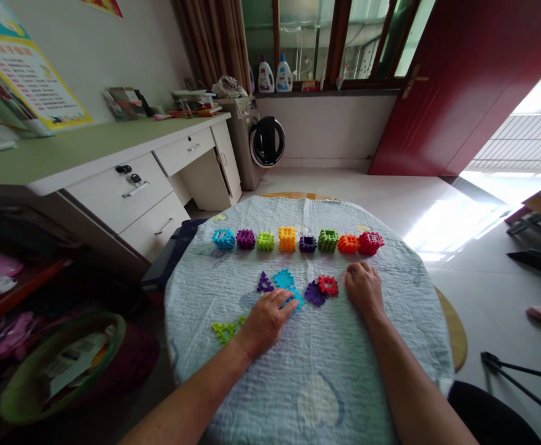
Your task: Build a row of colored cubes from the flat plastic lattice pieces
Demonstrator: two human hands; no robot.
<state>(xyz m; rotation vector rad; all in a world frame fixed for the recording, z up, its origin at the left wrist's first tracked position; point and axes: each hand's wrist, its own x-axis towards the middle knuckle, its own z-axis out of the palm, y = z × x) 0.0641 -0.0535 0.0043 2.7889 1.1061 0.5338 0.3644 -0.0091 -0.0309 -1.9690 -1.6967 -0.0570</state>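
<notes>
My left hand [268,318] reaches over the cloth, its fingers bent onto a light blue toothed building tile [294,300], which they partly cover. Just behind that tile lies another light blue tile [284,279], with a purple triangle tile [265,282] to its left. Green tiles [225,332] lie left of my left wrist, one partly hidden by the hand. My right hand [364,285] rests on the cloth with fingers curled in and nothing visible in them. To its left, a red square tile [328,285] overlaps a dark purple tile [315,293].
Several assembled block shapes stand in a row across the far part of the table, from a blue one [224,239] to a red one [371,243]. A pale quilted cloth [326,358] covers the round table. A desk [113,148] stands left, a basket [117,346] lower left.
</notes>
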